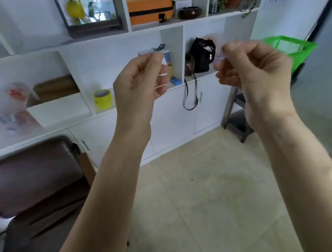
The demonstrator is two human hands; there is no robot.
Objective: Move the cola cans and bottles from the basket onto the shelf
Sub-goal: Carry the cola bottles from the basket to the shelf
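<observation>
Both hands are hovering raised before the shelf [107, 47]. Left hand [138, 82] and right hand [253, 72] are curling fingers narrow, maybe pinching something clear; can't tell. Basket [290, 47] is sitting beyond right fingertips.

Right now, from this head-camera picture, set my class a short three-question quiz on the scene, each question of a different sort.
1. True or false: the green basket sits at the right of the view, beyond the right hand.
2. What colour is the tape roll on the shelf?
3. The black bag is: A) on the floor B) in a shelf compartment C) in the left hand.

Key: 1 true; 2 yellow; 3 B.
</observation>
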